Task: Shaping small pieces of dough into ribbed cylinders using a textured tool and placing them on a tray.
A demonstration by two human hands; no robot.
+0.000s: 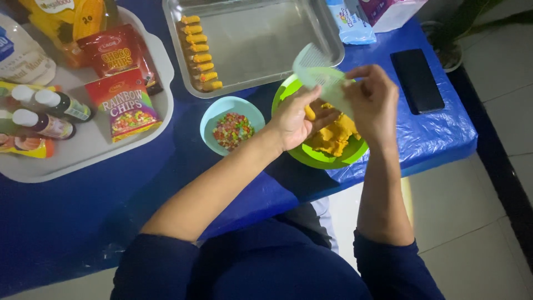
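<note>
One head-worn view, looking steeply down over the person's own arms.

The single camera sits on the person's head and faces down and forward, so both forearms enter from the bottom edge and the hands meet just right of centre, close to the lens. The picture is tilted: the blue-covered bench [66, 222] runs on a slant, its near edge crossing from lower left up toward the right. The bench fills the left and top of the frame, the metal baking tray [261, 39] cut off by the top edge, while pale tiled floor [472, 222] shows at the right and the person's lap fills the bottom. No second view shares the scene.
</note>
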